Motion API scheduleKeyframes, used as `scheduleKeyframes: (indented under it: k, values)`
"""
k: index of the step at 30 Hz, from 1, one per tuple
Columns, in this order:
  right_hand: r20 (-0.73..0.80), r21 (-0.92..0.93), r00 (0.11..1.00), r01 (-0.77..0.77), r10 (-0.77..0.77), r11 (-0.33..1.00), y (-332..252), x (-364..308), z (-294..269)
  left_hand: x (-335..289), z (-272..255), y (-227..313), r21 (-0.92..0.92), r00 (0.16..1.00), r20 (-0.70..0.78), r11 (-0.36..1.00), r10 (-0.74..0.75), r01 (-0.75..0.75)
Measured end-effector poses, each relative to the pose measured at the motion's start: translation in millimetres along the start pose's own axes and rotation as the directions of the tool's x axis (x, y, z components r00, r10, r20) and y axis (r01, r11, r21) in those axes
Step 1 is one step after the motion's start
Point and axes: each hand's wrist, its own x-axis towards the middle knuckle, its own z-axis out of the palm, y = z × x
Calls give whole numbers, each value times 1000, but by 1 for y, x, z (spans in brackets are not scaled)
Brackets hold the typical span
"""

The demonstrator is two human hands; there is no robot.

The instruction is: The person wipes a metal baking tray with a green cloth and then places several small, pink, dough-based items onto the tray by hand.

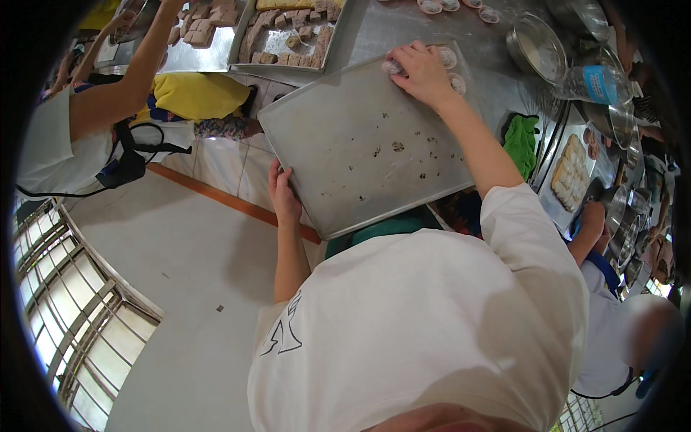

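Observation:
A large metal baking tray [324,133] lies tilted before me, its far part over the steel table and its near edge close to my body. My left hand [286,194] grips the tray's left edge, thumb on top and fingers around the rim. My right hand [423,72] reaches to the far edge, its fingers closed around a small whitish-coated cake [392,67]. Beside that hand, small coated cakes in paper cups [456,83] sit in the tray's far right corner. Dark crumbs and spots [398,146] are scattered over the tray's surface.
Another tray [232,52] holds cut brown and yellow cake pieces at the far left. On the right are a metal bowl [536,49], a clear plastic bottle [596,84], a green cloth [520,140] and a tray of pale bread [568,173]. Co-workers stand at both sides.

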Motion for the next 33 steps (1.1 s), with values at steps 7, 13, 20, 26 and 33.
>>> scheduleKeyframes:
  k: [7,13,20,26,33]
  values:
    - [-42,13,998,-50,51,999,9,19,-21,-2,3,3,5,1000,13,1000,5,-5]
    - [-230,-168,924,-348,306,922,92,63,-10,-1,6,4,7,1000,25,1000,-14,14]
    - [-127,-306,915,-404,384,862,101,92,-6,-4,7,1,37,998,-63,999,-21,23]
    - [-48,-265,907,-415,418,870,83,90,-32,2,-1,-5,28,999,-44,999,-17,18]
    - [27,-37,989,-144,145,989,7,22,-45,-2,-1,-3,-6,999,-37,1000,-24,24]
